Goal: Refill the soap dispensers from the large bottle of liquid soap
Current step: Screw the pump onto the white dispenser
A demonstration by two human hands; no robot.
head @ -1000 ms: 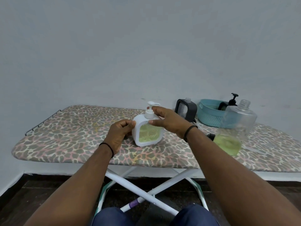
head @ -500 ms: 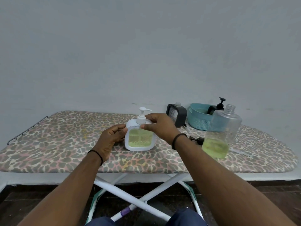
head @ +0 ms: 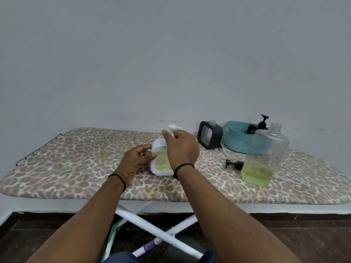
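While left hand [head: 139, 158] steadies dispenser [head: 161, 162], right hand [head: 181, 147] arched

A leopard-print ironing board [head: 76, 158] is seen, a white dispenser [head: 159, 149] tinted yellow-green, a black dispenser [head: 209, 135], a teal basket [head: 235, 143].

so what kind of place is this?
Probably a room at home, not a workshop: a cloth-covered ironing board serves as the table against a plain wall, and a teal basket sits on it.
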